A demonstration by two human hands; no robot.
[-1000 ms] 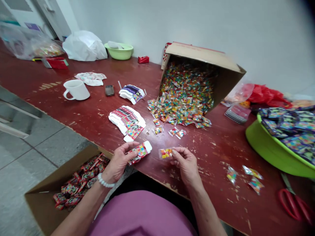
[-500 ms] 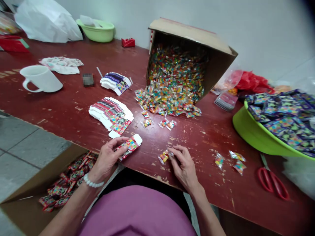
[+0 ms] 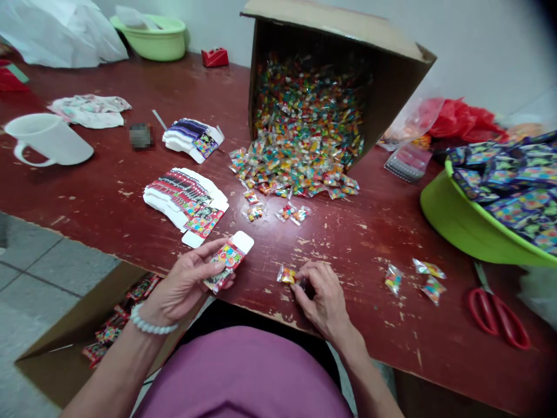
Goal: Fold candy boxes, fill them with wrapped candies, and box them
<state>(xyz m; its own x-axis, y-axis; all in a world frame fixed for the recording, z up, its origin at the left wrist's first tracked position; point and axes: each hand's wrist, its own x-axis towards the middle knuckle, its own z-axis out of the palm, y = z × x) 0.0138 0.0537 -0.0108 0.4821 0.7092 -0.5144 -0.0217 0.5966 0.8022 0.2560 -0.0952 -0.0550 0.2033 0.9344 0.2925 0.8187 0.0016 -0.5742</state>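
**What's closest in?**
A mauve top (image 3: 243, 371) fills the bottom edge. Just above it, the left hand (image 3: 185, 287), with a white bead bracelet (image 3: 150, 328) at the wrist, grips a small printed carton (image 3: 228, 261) between thumb and fingers, over the near edge of the dark red table (image 3: 369, 232).

**And the right hand?**
It's curled, just right of the carton. The right hand (image 3: 322, 299) has its fingertips closed on a clear candy packet (image 3: 287, 275), which sits low on the table at centre.

**What's around them?**
Lower left, below the table edge, an open cardboard carton (image 3: 52, 371) holds red packs (image 3: 117, 319). Left of centre lies a stack of flat printed cartons (image 3: 185, 200). Three loose packets (image 3: 429, 281) lie to the right, with red-handled scissors (image 3: 496, 313) beyond them.

**Further out?**
At top centre, a tipped cardboard box (image 3: 339, 29) spills candy packets (image 3: 304, 116) toward the hands. On the right, a lime-green basin (image 3: 461, 220) holds purple printed packs (image 3: 509, 186). Upper left are a white mug (image 3: 47, 139), a patterned cloth (image 3: 89, 110) and a small object (image 3: 140, 136) too blurred to name. Against the wall stand a pale green basin (image 3: 148, 38) and a red block (image 3: 214, 57).
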